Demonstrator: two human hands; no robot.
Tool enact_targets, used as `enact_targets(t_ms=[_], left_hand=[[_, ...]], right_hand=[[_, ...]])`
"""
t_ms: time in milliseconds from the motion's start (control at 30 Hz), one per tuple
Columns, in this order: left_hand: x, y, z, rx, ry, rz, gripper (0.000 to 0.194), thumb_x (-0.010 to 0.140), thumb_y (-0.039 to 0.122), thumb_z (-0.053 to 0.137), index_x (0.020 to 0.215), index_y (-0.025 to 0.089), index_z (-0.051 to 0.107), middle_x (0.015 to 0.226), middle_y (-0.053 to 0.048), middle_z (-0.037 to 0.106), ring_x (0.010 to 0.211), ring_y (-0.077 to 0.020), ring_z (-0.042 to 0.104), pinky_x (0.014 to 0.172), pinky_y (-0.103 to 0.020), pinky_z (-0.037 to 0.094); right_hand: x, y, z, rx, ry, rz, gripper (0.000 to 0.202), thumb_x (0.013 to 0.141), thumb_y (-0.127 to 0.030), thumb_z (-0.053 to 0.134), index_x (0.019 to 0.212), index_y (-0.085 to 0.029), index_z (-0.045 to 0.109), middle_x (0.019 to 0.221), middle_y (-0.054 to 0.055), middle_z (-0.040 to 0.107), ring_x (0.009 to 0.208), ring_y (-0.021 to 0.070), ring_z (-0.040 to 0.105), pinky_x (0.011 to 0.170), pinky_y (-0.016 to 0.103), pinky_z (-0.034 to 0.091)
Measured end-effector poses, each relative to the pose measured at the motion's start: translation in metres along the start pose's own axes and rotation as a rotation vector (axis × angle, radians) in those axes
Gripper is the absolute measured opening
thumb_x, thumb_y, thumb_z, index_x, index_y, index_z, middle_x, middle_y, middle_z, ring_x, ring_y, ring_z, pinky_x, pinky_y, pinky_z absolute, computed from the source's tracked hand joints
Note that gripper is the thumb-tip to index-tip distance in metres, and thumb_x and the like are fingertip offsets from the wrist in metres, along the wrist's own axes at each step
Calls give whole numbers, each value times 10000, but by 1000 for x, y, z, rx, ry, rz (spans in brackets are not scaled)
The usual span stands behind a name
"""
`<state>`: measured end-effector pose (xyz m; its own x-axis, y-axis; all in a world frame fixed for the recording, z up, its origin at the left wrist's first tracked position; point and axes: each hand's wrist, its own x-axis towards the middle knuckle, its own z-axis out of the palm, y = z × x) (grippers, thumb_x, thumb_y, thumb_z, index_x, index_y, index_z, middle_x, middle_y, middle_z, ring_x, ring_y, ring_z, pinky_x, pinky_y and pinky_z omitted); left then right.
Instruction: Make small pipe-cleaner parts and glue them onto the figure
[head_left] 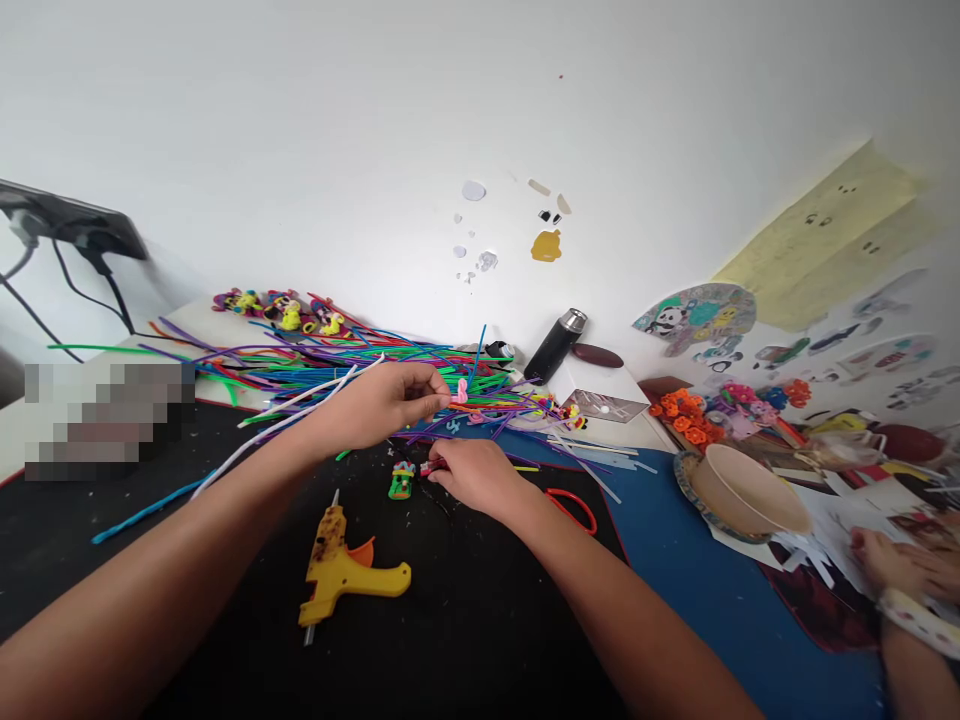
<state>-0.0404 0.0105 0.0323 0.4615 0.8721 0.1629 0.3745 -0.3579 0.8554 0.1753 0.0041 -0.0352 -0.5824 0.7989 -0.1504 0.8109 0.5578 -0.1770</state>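
Note:
A small pink curled piece (460,391) is pinched between the thumb and fingertips of my left hand (394,402), above the mat. Lower and to the right, my right hand (480,475) has its fingers closed around a small red and dark piece (432,466), mostly hidden by the fingers. Just left of it on the black mat (247,640) lies a small green, yellow and grey figure (402,481). Nearer to me is a yellow glue gun (346,572) with an orange trigger. Red scissor-like handles (576,508) show beside my right forearm.
Many coloured pipe cleaners (292,365) are heaped along the wall, with several finished figures (289,312) behind. A black flask (553,345) and white box (604,388) stand at the back. On the right are a bowl (754,490) and another person's hands (896,560).

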Motion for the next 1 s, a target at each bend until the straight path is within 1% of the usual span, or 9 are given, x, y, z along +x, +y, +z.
enact_targets(t_ms=[133,200,333,400,567,700,800,867,1000], left_hand=[[1,0,2,-8,4,2,332,965,521,639,959,196,704,715,26,598,639,-152,518,609,-256,391],[2,-1,4,-20,5,-4,346,961,537,653,948,195,704,704,27,601,631,-149,518,603,-254,385],[3,-2,6,-117,-5,-21,394,923,589,726,925,196,697,754,5,673,656,-151,561,632,-259,423],[3,-3,7,-184,8,-52,421,915,615,752,904,198,697,768,-6,690,680,-159,588,656,-269,452],[5,-5,12,-311,-6,-128,492,886,678,789,907,192,715,767,-21,693,687,-169,599,676,-299,490],[8,-14,16,-290,-14,-160,507,888,695,778,907,195,700,776,-14,675,670,-161,585,648,-287,479],[10,-21,19,-171,-48,-155,480,944,679,711,940,199,697,748,10,623,666,-159,562,643,-276,459],[10,-23,20,-20,-56,-139,459,982,660,655,956,205,711,749,15,610,681,-165,554,652,-274,447],[9,-16,22,245,-16,-129,494,1007,676,567,966,215,741,843,-12,694,764,-198,608,696,-285,467]], right_hand=[[-5,2,3,18,36,33,170,1061,-367,750,1167,-234,743,1031,61,841,926,255,774,712,321,408],[-6,4,5,91,114,71,161,1049,-362,759,1140,-236,718,941,30,808,841,225,737,676,308,368],[-5,12,8,577,343,134,218,972,-391,796,966,-241,639,688,-66,614,628,156,570,616,278,339],[-5,16,8,869,378,109,283,947,-456,784,922,-240,603,667,-76,568,596,144,529,602,268,378],[-5,15,16,1371,372,61,465,862,-623,830,898,-238,573,711,-73,549,525,118,511,478,249,424],[-8,14,32,1618,318,79,571,830,-706,848,947,-242,537,769,-36,684,511,143,652,422,227,444],[-15,16,40,1648,197,44,563,846,-683,856,1002,-224,570,787,-11,736,528,165,718,407,212,444],[-19,16,40,1659,177,27,530,870,-655,845,1013,-216,586,781,-2,750,551,167,730,419,209,452],[-22,16,32,1733,223,50,472,864,-595,843,968,-223,573,712,-30,721,457,111,595,405,203,380]])
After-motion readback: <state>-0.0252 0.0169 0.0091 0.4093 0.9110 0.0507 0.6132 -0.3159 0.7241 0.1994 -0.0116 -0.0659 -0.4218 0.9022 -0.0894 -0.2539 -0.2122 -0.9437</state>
